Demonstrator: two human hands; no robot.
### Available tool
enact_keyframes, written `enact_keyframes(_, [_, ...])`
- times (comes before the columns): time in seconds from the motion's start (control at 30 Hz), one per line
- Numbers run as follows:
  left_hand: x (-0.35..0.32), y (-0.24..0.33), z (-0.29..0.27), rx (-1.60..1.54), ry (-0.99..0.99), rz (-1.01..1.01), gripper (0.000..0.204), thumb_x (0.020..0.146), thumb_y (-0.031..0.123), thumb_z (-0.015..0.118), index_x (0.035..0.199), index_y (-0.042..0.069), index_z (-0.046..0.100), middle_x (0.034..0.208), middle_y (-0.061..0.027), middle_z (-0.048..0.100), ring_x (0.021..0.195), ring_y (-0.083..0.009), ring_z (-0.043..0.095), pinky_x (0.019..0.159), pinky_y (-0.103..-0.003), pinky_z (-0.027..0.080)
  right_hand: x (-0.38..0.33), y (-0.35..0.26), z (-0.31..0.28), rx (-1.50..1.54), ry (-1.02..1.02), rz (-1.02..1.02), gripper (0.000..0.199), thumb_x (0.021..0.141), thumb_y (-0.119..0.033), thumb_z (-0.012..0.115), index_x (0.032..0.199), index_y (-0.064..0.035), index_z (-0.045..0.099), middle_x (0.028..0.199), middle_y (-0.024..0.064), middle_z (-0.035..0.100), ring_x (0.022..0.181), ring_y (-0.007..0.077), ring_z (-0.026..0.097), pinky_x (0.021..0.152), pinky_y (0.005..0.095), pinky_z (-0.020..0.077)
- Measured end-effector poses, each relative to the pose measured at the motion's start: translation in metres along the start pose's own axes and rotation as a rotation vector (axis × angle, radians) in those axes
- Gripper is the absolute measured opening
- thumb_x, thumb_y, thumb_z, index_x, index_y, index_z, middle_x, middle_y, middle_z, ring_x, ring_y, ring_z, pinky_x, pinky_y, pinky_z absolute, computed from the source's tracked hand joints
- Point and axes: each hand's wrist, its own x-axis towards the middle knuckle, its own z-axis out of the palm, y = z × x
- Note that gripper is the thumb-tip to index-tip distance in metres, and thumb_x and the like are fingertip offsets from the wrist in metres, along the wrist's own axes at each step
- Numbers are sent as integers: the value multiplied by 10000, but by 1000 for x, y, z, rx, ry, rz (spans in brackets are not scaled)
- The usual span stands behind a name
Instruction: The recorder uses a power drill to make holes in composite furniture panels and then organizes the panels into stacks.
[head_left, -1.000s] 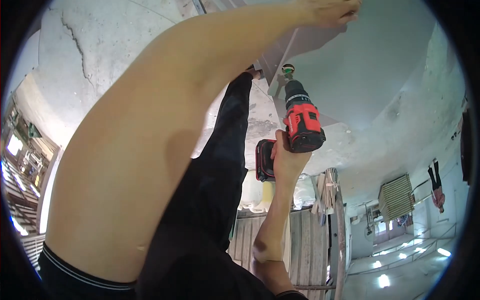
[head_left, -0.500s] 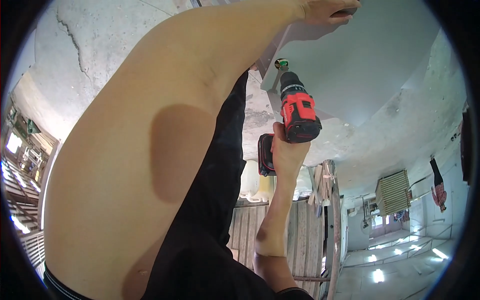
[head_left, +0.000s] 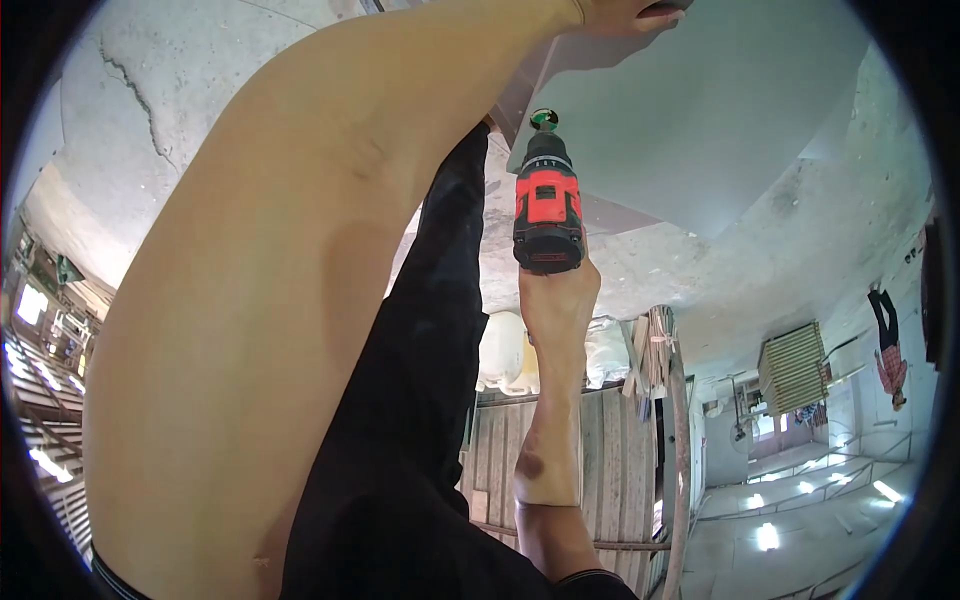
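My right hand [head_left: 560, 295] is wrapped around the handle of a red and black cordless drill [head_left: 547, 205]. The drill's chuck points away from me, toward a round dark-rimmed spot with green in it [head_left: 544, 120] near the edge of a smooth grey panel [head_left: 690, 120]. Whether the bit touches the panel there, I cannot make out. At the top edge, my left hand [head_left: 630, 14] lies over the panel with its fingers curled. A dark patch shows between the fingers; most of this hand is cut off by the frame.
A cracked concrete floor [head_left: 215, 90] surrounds the panel. White plastic containers [head_left: 503, 345] and a bundle of wood strips [head_left: 655, 340] stand by a corrugated wall [head_left: 610, 450]. A slatted crate [head_left: 792, 365] and another person [head_left: 888, 345] are farther off to the right.
The drill and my right hand have shifted left, and the drill now sits straighter in line with the round spot. My left hand has moved left and partly out of the frame.
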Motion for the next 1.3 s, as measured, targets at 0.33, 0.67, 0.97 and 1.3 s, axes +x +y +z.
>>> enact_keyframes(0.33, [3, 7, -7, -26, 74, -4, 428, 979, 272, 568, 1318, 13, 543, 1442, -179, 544, 1450, -335, 428, 1268, -463, 258, 10, -1, -19, -93, -18, -171, 325, 866, -131, 683, 1178, -54, 636, 866, 235, 711, 836, 439, 702, 773, 471, 541])
enact_keyframes(0.67, [5, 8, -11, -10, 64, 9, 389, 980, 250, 578, 1297, 27, 555, 1409, -165, 561, 1429, -324, 453, 1256, -464, 280, 32, 6, -47, -262, -50, -361, 297, 868, -218, 730, 1086, -51, 618, 818, 222, 696, 770, 433, 683, 673, 472, 518])
enact_keyframes(0.97, [3, 11, -14, 1, 41, -1, 394, 977, 253, 577, 1297, 24, 554, 1403, -163, 564, 1422, -322, 462, 1252, -456, 289, 42, -2, -57, -359, -66, -422, 279, 866, -186, 730, 1071, -35, 615, 793, 222, 696, 739, 435, 685, 651, 474, 525])
enact_keyframes(1.3, [2, 8, -9, 13, 40, -13, 418, 1007, 304, 539, 1315, 22, 559, 1443, -168, 548, 1446, -324, 437, 1264, -457, 264, 42, -2, -51, -306, -52, -360, 266, 865, -166, 715, 1074, -34, 617, 768, 233, 678, 738, 453, 679, 655, 474, 529])
